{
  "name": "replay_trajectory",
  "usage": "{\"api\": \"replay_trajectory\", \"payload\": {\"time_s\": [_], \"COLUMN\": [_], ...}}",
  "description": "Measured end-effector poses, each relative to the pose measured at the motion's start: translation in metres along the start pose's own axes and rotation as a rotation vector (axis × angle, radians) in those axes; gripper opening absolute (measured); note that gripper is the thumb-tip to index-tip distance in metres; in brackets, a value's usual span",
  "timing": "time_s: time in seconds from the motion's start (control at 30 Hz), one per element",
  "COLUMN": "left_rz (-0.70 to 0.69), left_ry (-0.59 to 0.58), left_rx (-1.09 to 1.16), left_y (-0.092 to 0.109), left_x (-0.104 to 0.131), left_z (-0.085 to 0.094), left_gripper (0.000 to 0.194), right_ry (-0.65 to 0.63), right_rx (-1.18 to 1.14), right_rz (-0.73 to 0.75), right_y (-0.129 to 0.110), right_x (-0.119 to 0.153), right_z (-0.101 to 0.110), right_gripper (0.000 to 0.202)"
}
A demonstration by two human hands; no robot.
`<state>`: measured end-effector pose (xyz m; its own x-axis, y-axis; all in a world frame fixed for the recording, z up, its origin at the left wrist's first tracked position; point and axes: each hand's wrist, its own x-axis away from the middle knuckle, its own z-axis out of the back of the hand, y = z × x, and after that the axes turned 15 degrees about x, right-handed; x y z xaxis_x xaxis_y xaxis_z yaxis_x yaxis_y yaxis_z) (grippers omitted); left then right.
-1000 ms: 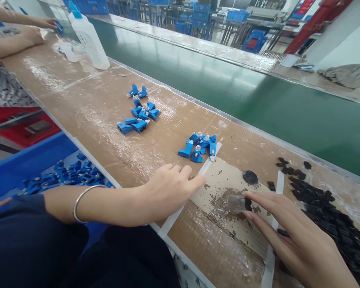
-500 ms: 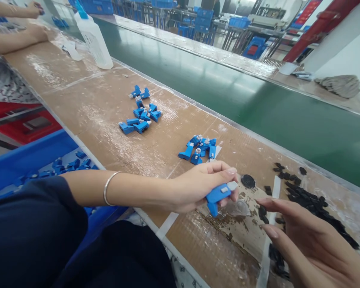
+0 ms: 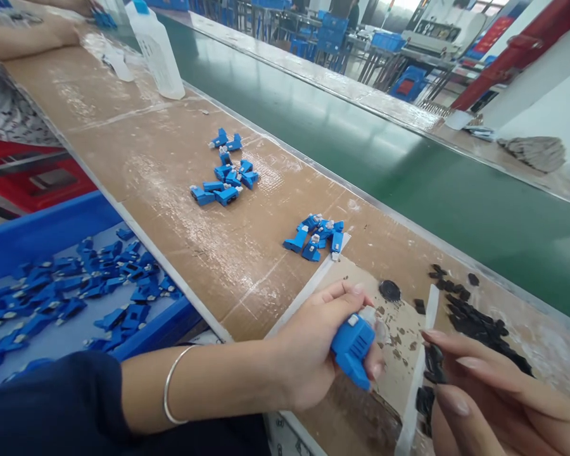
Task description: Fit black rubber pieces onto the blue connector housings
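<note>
Passable over the card [image 3: 399, 377] between left fingers [image 3: 374, 362] and right fingers [image 3: 484, 373]. Blocked beyond the left fingers by blue parts [image 3: 312, 249] and a black disc [image 3: 389, 291], beyond the right by heaped black pieces [image 3: 475, 321].

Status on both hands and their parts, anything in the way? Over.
Left hand grips blue part. Right hand pinches black piece. Parts apart. Black lid beyond, not between them.

Factory assy. area: green conveyor belt [image 3: 361, 152], long bench [image 3: 166, 149] w/ piled blue pcs. [image 3: 227, 196], lg. bin [image 3: 52, 227] alongside.
</note>
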<state>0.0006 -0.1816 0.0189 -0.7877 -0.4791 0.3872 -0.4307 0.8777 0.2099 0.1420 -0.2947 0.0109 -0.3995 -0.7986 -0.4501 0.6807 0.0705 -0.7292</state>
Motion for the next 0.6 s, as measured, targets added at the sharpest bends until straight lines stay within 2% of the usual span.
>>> {"api": "replay_trajectory", "payload": {"time_s": [0.13,0.2,0.37,0.47,0.6], "left_rz": [-0.042,-0.051,-0.008,-0.003,-0.034], "left_ry": [-0.018,-0.011,0.053,0.074,0.101], "left_rx": [-0.019,-0.021,-0.011,-0.044,-0.204], "left_y": [0.010,0.012,0.008,0.005,0.005], "left_x": [0.007,0.010,0.012,0.010,0.011], "left_z": [0.014,0.020,0.028,0.026,0.023], "left_gripper": [0.020,0.021,0.021,0.020,0.023], "right_ry": [-0.011,-0.042,-0.176,-0.178,-0.209], "right_rx": [0.052,0.076,0.130,0.212,0.241], "right_rz": [-0.122,-0.131,0.112,0.126,0.145], "right_y": [-0.002,0.003,0.026,0.028,0.025], "right_x": [-0.002,-0.005,-0.014,-0.015,-0.012], "right_z": [-0.003,-0.001,0.010,0.010,0.006], "right_gripper": [0.015,0.016,0.034,0.030,0.029]}}
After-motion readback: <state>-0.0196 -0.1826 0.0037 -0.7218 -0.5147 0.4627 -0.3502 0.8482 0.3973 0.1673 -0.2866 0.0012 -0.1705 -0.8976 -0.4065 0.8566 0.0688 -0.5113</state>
